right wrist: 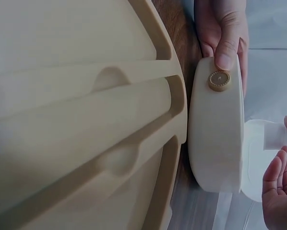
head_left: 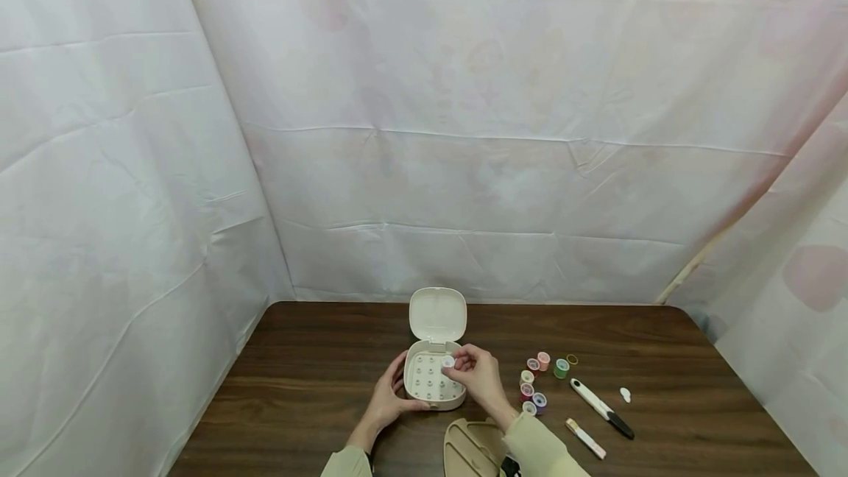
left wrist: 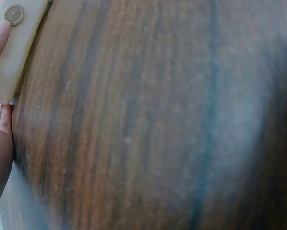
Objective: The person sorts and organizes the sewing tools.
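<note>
A cream box [head_left: 433, 405] with rows of small pegs inside stands on the table, its lid [head_left: 438, 313] tipped up behind it. My left hand [head_left: 387, 397] grips the box's left side, the thumb at the front wall near a round brown button [right wrist: 220, 80]. Between the thumb and fingers of my right hand [head_left: 482, 381] is a small white thread spool [head_left: 447, 362], held just over the pegs at the box's right half. That spool shows as a pale cylinder in the right wrist view. In the left wrist view, only fingers and a box corner appear at the left edge.
Several coloured thread spools [head_left: 527, 390] stand right of my right hand. Beyond them lie a yellow ring [head_left: 573, 359], a white-and-black stick-shaped tool [head_left: 603, 409], a slim pale packet [head_left: 586, 439] and a small white piece [head_left: 626, 394]. A beige compartment tray [head_left: 464, 455] lies in front.
</note>
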`<state>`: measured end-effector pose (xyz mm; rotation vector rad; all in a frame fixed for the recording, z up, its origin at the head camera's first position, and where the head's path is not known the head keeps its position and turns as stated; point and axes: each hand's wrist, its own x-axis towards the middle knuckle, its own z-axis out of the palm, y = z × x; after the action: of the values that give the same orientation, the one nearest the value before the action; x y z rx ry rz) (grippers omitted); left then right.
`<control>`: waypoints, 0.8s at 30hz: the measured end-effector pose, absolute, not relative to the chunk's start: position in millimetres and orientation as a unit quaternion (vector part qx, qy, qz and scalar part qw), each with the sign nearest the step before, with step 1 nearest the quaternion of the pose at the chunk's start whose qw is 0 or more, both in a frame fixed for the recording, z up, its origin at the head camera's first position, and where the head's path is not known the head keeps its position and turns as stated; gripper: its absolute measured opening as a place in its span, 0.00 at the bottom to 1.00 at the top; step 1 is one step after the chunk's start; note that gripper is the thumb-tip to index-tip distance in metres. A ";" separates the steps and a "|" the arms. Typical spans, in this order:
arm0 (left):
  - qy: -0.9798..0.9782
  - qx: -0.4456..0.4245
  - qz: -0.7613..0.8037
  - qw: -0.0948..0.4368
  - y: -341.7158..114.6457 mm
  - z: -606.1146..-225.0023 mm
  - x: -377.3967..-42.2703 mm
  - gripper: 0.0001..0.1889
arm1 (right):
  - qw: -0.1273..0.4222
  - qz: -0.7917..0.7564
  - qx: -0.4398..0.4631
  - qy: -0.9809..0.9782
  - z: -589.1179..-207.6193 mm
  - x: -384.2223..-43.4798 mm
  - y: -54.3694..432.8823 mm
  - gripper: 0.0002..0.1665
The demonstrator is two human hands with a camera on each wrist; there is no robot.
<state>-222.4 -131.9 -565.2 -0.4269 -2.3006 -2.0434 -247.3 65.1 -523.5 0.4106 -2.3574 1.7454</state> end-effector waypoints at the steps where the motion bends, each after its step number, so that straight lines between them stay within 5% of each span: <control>1: -0.741 -0.137 -0.657 0.018 -132.0 -565.5 -222.7 0.52 | 0.093 0.587 0.141 -0.792 -524.8 -248.8 63.3 0.14; 24: -0.748 -0.140 -0.648 0.020 -132.3 -566.5 -223.4 0.52 | 0.069 0.551 0.138 -0.820 -531.5 -265.5 35.8 0.13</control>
<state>-223.4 -132.3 -566.5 -0.4350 -2.3205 -2.0117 -265.5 35.8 -531.5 0.4147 -2.4677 1.6600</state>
